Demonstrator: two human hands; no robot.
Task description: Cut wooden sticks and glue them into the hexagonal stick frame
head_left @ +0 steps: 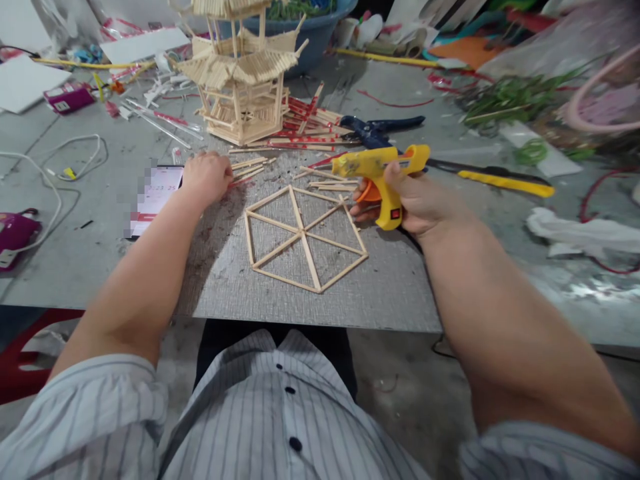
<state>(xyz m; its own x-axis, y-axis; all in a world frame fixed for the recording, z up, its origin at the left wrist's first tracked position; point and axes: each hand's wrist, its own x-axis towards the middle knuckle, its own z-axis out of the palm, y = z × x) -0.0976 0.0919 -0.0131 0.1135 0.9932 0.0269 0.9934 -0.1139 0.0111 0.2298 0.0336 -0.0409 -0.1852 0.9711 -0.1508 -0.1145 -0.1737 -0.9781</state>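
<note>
My right hand (425, 207) grips a yellow hot glue gun (373, 163) by its handle, with fingers around the orange trigger and the nozzle pointing left. My left hand (207, 175) is closed, fingertips down at the table beside a phone (163, 190) and a few thin wooden sticks (250, 167). Whatever its fingers may hold is hidden. Between both hands a hexagonal frame of wooden sticks (302, 232), with spokes meeting in the middle, lies flat on a grey board (225, 287). More loose sticks (333, 185) lie just beyond the frame, left of the glue gun.
A stick-built pagoda model (245, 93) stands at the back, near red-marked sticks (315, 120). Dark blue pliers (373, 130) and a yellow-handled cutter (505, 183) lie behind the glue gun. A blue basin (315, 37), white cable (55, 180) and green plant scraps (520, 100) surround the work.
</note>
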